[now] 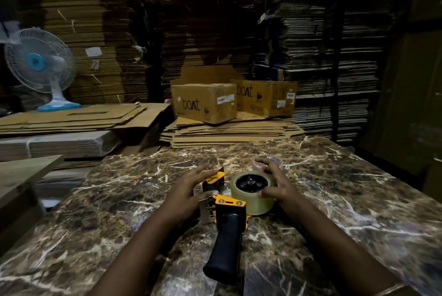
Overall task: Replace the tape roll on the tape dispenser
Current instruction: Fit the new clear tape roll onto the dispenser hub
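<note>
A yellow and black tape dispenser point(227, 221) lies on its side on the marble table point(119, 200), its black handle pointing toward me. A clear tape roll point(259, 203) sits on the dispenser's black hub. My right hand point(275, 185) curls round the roll's right side, thumb on its near rim and fingers over the far rim. My left hand point(189, 190) rests against the dispenser's front end, thumb near the yellow plate and fingers spread straight above the black flap. A nearly empty tape core point(269, 163) lies just behind my right hand.
Two cardboard boxes point(205, 101) marked "boat" stand on flattened cartons beyond the table's far edge. Tall stacks of flat cardboard point(323, 44) fill the background. A white and blue fan point(38, 66) stands at the left on more cardboard sheets.
</note>
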